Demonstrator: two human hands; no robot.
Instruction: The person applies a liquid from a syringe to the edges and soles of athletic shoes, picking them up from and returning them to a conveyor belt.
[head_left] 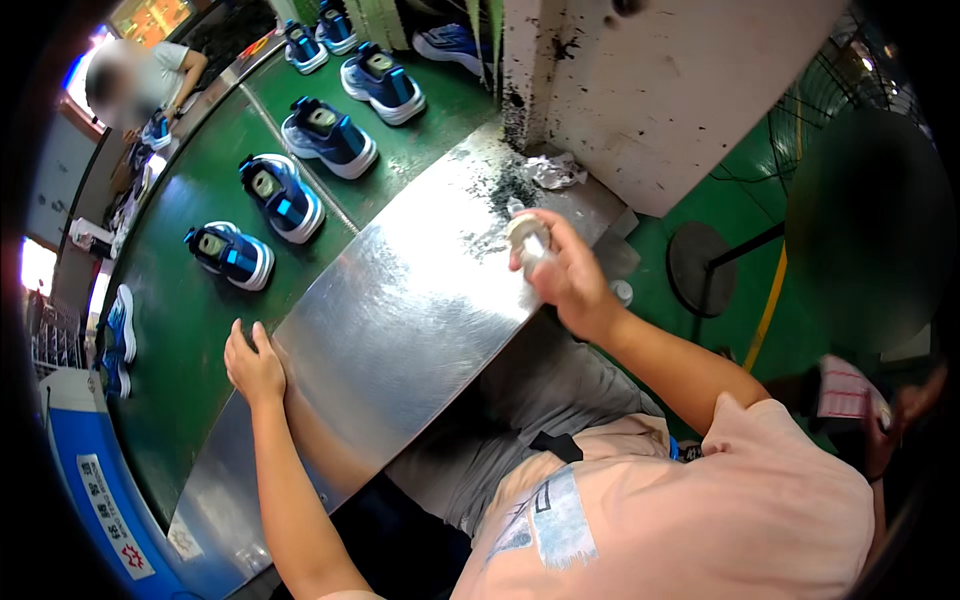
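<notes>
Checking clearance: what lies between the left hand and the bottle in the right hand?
Head view: only bare metal sheet lies between the left hand and the small bottle held by the right hand.

My right hand (567, 280) grips a small pale bottle (527, 238), tilted over the metal work plate (400, 320). My left hand (254, 363) rests on the plate's far edge, next to the green conveyor belt (190, 310). Blue sneakers run in a row on the belt, the nearest sneaker (230, 255) just beyond my left hand. Crumpled rag (555, 171) sits by the white machine housing (660, 90).
</notes>
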